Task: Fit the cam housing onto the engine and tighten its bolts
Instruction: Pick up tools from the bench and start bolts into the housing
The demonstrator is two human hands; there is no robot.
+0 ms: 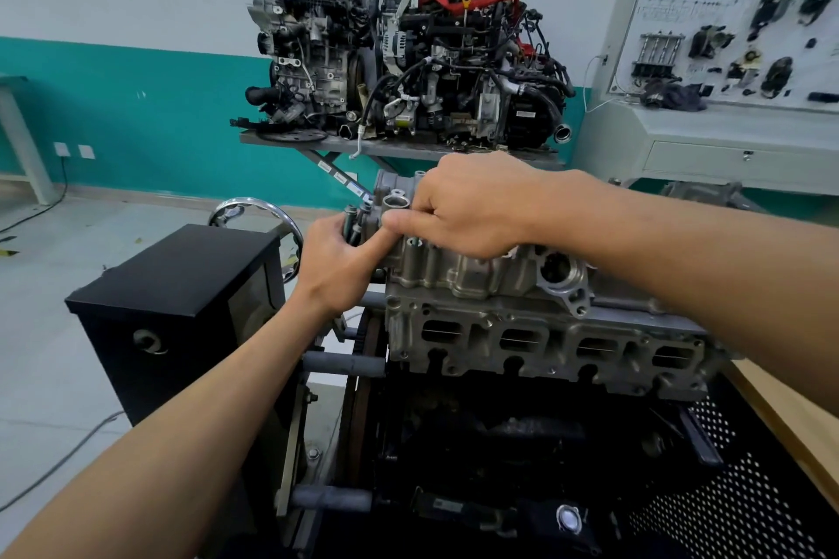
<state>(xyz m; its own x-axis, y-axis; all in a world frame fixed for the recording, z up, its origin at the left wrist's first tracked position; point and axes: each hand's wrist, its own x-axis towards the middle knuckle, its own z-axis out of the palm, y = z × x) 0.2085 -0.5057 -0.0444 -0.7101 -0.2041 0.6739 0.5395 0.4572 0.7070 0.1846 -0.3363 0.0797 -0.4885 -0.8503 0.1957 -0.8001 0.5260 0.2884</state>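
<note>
The grey cam housing [472, 272] sits on top of the engine's cylinder head [545, 345], which is mounted on a stand in front of me. My left hand [338, 261] grips a bundle of dark bolts [354, 222] at the housing's left end. My right hand [472, 207] rests on top of the housing with fingers curled, thumb stretched left along its edge; whatever its fingertips pinch is hidden.
A black box [181, 300] with a chrome handwheel [259, 213] stands left of the engine. Two complete engines [408, 59] sit on a table behind. A parts display board [744, 18] stands at the right. A wooden surface [790, 418] lies at the right edge.
</note>
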